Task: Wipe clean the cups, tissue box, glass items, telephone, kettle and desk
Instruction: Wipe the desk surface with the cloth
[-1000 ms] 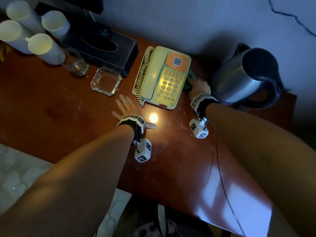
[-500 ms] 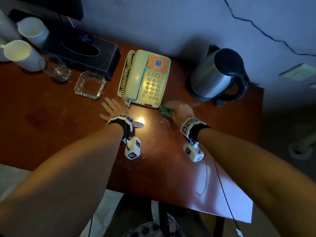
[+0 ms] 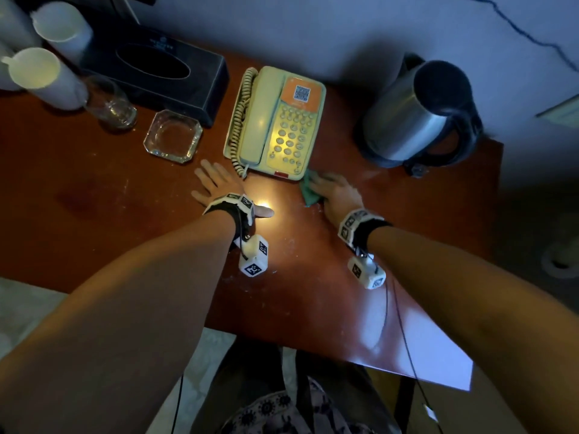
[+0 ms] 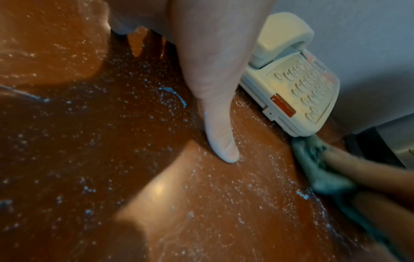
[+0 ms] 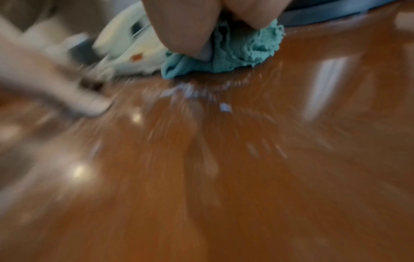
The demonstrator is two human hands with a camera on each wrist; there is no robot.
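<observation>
My left hand (image 3: 219, 186) lies flat and open on the brown desk (image 3: 94, 198), just in front of the cream telephone (image 3: 275, 123); its thumb (image 4: 217, 124) rests on the dusty surface. My right hand (image 3: 333, 194) holds a bunched green cloth (image 3: 308, 191) and presses it on the desk at the telephone's front right corner. The right wrist view is blurred, with the cloth (image 5: 235, 51) squeezed under thumb and fingers. The steel kettle (image 3: 416, 114) stands at the back right. Back left are the black tissue box (image 3: 156, 70), a glass ashtray (image 3: 173, 136), a drinking glass (image 3: 109, 104) and white cups (image 3: 40, 76).
White specks and dust streaks cover the desk (image 4: 201, 212) around both hands. The wall runs right behind the telephone and kettle. The desk's front edge (image 3: 344, 355) is near my body, and its right edge lies just past the kettle. Thin cables hang from my right wrist.
My right hand has dragged the cloth from beside the kettle, along the telephone's right side, to its front right corner. The left hand has stayed flat in place.
</observation>
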